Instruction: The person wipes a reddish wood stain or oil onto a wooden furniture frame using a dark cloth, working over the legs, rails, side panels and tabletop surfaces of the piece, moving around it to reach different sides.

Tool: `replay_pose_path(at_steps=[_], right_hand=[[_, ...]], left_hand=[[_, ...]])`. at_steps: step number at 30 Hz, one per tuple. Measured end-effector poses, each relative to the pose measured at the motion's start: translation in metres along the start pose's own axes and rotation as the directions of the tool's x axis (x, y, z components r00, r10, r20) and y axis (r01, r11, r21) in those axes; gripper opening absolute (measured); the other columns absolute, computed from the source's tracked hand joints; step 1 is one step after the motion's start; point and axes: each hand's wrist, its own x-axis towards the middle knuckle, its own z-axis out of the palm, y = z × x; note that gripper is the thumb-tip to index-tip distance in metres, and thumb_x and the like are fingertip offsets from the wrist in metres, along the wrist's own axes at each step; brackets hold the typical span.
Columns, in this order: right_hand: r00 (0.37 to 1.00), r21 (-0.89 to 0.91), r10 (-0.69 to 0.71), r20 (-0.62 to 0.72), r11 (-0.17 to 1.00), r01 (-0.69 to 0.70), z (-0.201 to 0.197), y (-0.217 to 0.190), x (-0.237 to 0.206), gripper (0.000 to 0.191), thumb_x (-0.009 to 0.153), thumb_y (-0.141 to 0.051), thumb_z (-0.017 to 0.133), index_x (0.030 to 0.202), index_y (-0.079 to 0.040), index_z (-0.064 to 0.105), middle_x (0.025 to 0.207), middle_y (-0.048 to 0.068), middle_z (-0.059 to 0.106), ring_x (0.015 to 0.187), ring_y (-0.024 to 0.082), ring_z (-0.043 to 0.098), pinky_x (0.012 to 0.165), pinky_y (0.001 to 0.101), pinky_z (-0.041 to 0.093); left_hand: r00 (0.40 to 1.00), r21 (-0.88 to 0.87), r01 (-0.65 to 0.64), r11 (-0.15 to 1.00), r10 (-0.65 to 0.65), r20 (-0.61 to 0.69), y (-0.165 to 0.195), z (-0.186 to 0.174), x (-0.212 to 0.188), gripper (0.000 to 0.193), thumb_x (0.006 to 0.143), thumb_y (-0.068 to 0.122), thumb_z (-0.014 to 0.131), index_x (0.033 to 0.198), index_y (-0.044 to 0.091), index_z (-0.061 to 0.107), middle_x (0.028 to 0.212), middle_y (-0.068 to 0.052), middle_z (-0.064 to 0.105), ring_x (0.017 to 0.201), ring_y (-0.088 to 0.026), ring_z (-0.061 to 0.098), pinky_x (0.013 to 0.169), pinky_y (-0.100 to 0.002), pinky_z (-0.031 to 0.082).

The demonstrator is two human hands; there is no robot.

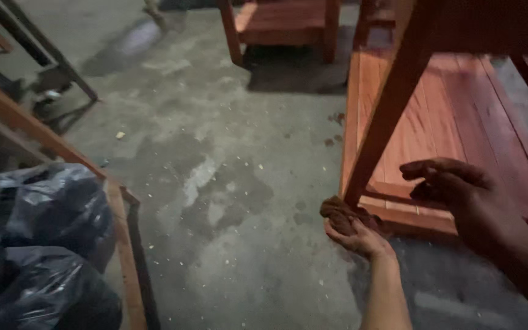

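Note:
My left hand (357, 232) holds a dark brown rag (339, 212) and presses it against the foot of a slanted leg (386, 110) of a reddish-brown wooden table (453, 116). My right hand (459, 192) hovers open, fingers spread, just above the table's lower slatted shelf, to the right of that leg. It holds nothing. The wood looks freshly stained red.
The floor is rough grey concrete (227, 183) with stains and small chips. Black plastic bags (44, 214) lie at the lower left beside a wooden frame (123, 244). Another red wooden table (282, 24) stands at the top. Dark metal legs (50, 55) cross the upper left.

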Motion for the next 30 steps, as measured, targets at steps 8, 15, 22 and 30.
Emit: replay_pose_path(at_steps=[8,15,22,30], right_hand=[[0.999,0.001,0.028,0.028,1.000,-0.028,-0.002,0.006,-0.006,0.040,0.108,-0.030,0.047,0.121,0.001,0.069,0.116,0.016,0.072,0.105,0.030,0.067,0.099,0.0457,0.054],[0.986,-0.150,0.157,-0.061,0.975,-0.165,-0.019,-0.002,-0.016,0.038,0.106,-0.030,0.051,0.124,-0.002,0.070,0.119,0.015,0.073,0.114,0.029,0.066,0.105,0.0448,0.052],[0.970,-0.093,0.234,-0.062,0.967,-0.239,-0.026,0.005,-0.019,0.037,0.107,-0.030,0.051,0.123,-0.004,0.073,0.118,0.015,0.073,0.113,0.027,0.068,0.104,0.0452,0.054],[0.978,-0.050,0.206,0.018,0.977,-0.205,-0.018,0.003,-0.027,0.036,0.107,-0.029,0.052,0.120,-0.003,0.074,0.114,0.014,0.075,0.106,0.027,0.068,0.099,0.0450,0.057]], left_hand=[[0.987,0.102,0.003,0.995,0.014,-0.159,-0.048,-0.039,0.053,0.072,0.084,-0.010,0.045,0.150,0.016,0.035,0.148,-0.020,0.045,0.125,-0.037,0.059,0.102,-0.049,0.057],[0.963,-0.033,0.106,0.994,-0.111,-0.246,-0.045,-0.047,0.072,0.067,0.090,-0.001,0.059,0.151,0.014,0.035,0.139,-0.022,0.055,0.111,-0.041,0.066,0.089,-0.054,0.060],[0.896,-0.267,0.339,0.902,-0.396,-0.203,-0.017,-0.032,0.058,0.086,0.090,-0.003,0.050,0.160,0.030,0.013,0.151,-0.024,0.043,0.121,-0.045,0.061,0.095,-0.060,0.059],[0.905,0.026,0.392,0.920,-0.380,-0.190,0.059,0.014,-0.014,0.074,0.095,0.010,0.057,0.158,0.028,0.022,0.151,-0.018,0.045,0.123,-0.045,0.060,0.081,-0.070,0.057]])
